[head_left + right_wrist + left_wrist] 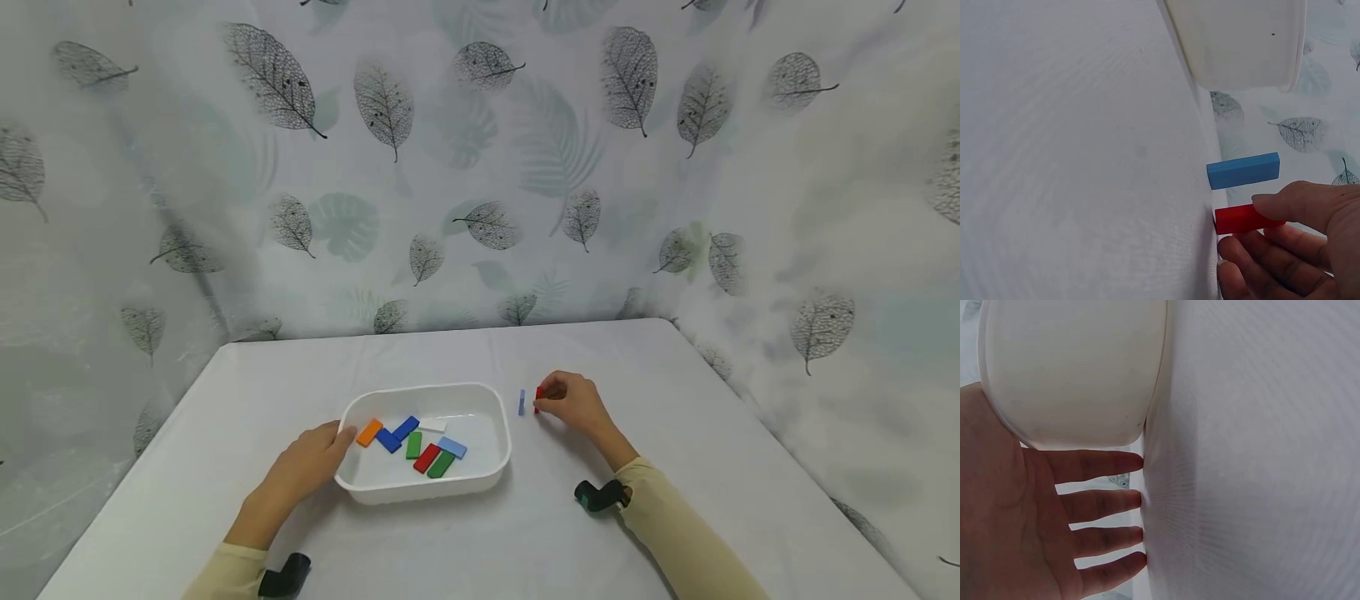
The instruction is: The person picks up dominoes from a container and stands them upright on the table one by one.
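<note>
White table [420,554]: your straight-fingered left hand [311,457] touches a tray [431,492]; right of that, your right hand [576,402] pinches a red block [1241,219].

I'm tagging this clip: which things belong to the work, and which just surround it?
Part of the work:
red block, in the right hand
light blue block, standing beside it
white tray, left hand touching it
blocks inside

Just around:
leaf-patterned sheeting
black wrist devices

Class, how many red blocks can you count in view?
2. One red block lies in the white tray; the second red block is held upright in the right hand. No others seem hidden.
</note>
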### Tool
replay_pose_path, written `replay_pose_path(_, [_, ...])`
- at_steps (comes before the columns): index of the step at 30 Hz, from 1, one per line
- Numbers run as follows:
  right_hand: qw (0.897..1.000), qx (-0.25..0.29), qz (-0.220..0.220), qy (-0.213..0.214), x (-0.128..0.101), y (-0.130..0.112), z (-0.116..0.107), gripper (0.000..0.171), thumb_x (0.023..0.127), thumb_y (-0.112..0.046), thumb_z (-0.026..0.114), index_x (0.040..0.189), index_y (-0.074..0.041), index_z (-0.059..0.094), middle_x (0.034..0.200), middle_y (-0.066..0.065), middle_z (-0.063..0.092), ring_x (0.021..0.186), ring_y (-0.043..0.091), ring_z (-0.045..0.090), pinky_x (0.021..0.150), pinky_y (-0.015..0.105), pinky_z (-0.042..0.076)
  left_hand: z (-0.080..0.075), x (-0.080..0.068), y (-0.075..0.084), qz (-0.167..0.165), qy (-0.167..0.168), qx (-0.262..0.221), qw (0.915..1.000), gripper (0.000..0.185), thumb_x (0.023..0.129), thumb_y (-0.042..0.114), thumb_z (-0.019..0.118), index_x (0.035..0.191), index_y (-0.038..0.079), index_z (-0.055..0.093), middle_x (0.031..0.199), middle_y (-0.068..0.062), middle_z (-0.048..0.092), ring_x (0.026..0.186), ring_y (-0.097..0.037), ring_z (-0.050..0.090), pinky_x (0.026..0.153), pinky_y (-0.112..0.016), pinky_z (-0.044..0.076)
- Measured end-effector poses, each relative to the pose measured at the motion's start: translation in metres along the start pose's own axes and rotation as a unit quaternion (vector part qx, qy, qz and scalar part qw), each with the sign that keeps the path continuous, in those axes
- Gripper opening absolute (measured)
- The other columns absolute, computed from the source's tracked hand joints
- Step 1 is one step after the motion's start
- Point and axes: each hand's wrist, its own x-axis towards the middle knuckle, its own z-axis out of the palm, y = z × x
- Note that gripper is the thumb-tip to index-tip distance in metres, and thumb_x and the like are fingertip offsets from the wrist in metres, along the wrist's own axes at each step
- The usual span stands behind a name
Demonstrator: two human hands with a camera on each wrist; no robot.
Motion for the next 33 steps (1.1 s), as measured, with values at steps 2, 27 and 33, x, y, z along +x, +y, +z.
replay_pose_path(2, [1.000,-0.002,-0.001,-0.004,0.000,0.000,0.001,0.016,0.087,-0.011,0.084,0.097,-0.008,0.073,0.089,-0.001,0.073,0.086,0.018,0.068,0.078,0.040,0.053,0.000,0.000,-0.001,0.001,0.002,0.003,1.0000,0.065,0.111,0.043,0.042,0.148,-0.011,0.048,0.142,-0.031,0.056,0.122,-0.047,0.058,0.099,-0.069,0.045])
replay_pose_path(27, [0.996,0.036,-0.064,0.052,-0.007,-0.039,0.003,0.031,0.092,-0.023,0.081,0.113,-0.004,0.070,0.115,0.014,0.070,0.110,0.028,0.064,0.088,0.044,0.058,-0.001,0.000,0.001,0.011,0.004,0.000,0.9999,0.063,0.111,0.040,0.043,0.147,-0.011,0.049,0.140,-0.030,0.058,0.117,-0.043,0.060,0.098,-0.067,0.046])
replay_pose_path(33, [0.990,0.029,-0.132,0.042,-0.016,-0.062,0.015,0.029,0.090,-0.016,0.082,0.113,-0.002,0.070,0.110,0.013,0.071,0.105,0.030,0.066,0.082,0.040,0.060,0.000,0.001,0.002,0.010,0.003,-0.001,0.9999,0.062,0.111,0.040,0.043,0.146,-0.011,0.050,0.138,-0.030,0.059,0.112,-0.040,0.062,0.097,-0.067,0.047])
